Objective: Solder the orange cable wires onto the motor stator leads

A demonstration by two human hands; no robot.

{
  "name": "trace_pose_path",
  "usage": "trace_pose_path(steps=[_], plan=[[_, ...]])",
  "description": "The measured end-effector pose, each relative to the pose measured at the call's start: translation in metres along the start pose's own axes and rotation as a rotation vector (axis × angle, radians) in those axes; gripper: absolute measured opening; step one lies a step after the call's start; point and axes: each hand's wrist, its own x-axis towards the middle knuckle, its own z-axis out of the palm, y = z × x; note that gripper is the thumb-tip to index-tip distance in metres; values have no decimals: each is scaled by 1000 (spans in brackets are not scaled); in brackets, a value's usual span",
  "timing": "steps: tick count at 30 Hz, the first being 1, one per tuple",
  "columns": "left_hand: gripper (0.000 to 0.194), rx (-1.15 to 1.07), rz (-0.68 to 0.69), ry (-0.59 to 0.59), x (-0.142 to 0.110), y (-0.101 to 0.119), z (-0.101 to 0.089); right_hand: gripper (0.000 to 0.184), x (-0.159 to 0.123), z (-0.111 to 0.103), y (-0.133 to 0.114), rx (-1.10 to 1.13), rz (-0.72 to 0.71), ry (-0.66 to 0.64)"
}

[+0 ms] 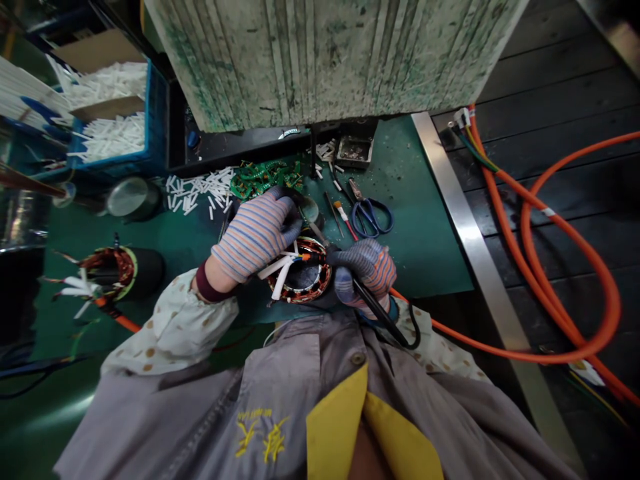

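A round motor stator [320,288] with copper windings lies just in front of me, white sleeves [283,280] and an orange cable end on its near rim. My right hand [367,270], in a striped glove, is wrapped around the black handle of a soldering iron [373,303]. The iron's metal shaft points up and left over the stator's far side. My left hand [263,230], gloved too, is bent over the stator's upper left with its fingers curled together. Whatever those fingers pinch is hidden behind them.
Blue-handled scissors [369,217], a brush [345,217], green circuit boards [265,179] and loose white sleeves [203,190] lie beyond my hands. A second stator [113,270] sits left. A blue bin [157,120] stands back left; a stained panel [340,60] overhangs. Orange cable [607,287] coils right.
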Motion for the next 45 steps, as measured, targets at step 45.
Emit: trace_pose_path(steps=[45], plan=[[29,-103,8,91,7,-8,15,42,47,-62,40,56,542,-195]])
